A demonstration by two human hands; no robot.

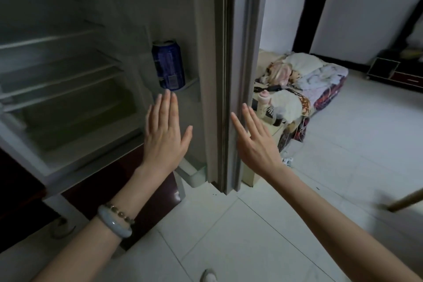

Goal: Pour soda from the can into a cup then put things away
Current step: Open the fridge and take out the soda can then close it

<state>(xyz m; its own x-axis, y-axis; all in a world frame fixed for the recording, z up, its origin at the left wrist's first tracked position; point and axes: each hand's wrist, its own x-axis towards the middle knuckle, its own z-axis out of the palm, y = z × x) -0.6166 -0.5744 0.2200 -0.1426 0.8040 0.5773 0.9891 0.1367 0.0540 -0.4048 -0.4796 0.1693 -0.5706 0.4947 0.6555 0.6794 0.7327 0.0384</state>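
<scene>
Floor (343, 167): one stretch of pale tile, running from the fridge out into the room.
Fridge (68, 110): one, standing open, dim inside. Bare shelves are stacked in it, too blurred for a sure count.
Fridge door (206, 30): one, swung out toward me, its edge and seal facing the camera.
Bedding (304, 89): one heap of blankets and soft things on the floor behind the door.
Left hand (166, 137): flat, fingers straight and together, holding nothing. Its fingertips are just under the can's base. I cannot tell whether it touches the door's inner face.
Right hand (256, 142): also flat and empty, fingers straight and laid along the door's outer edge, seemingly resting on it.
Can (169, 65): one, blue, upright on the door shelf (192, 82), close against the door's inner wall. Neither hand is on it.
Can, handling: my guess is thin, stiff metal that dents under a hard squeeze. It is probably light if some has been poured, and perhaps cold and slick. Take it round the middle of the body and keep it upright. I cannot tell whether the top is open.
Bracelets (115, 222): two on the left wrist, a pale bangle and a beaded string.
Cup: none in sight.
Stage: the can looks put away, and shutting the door seems what remains.
</scene>
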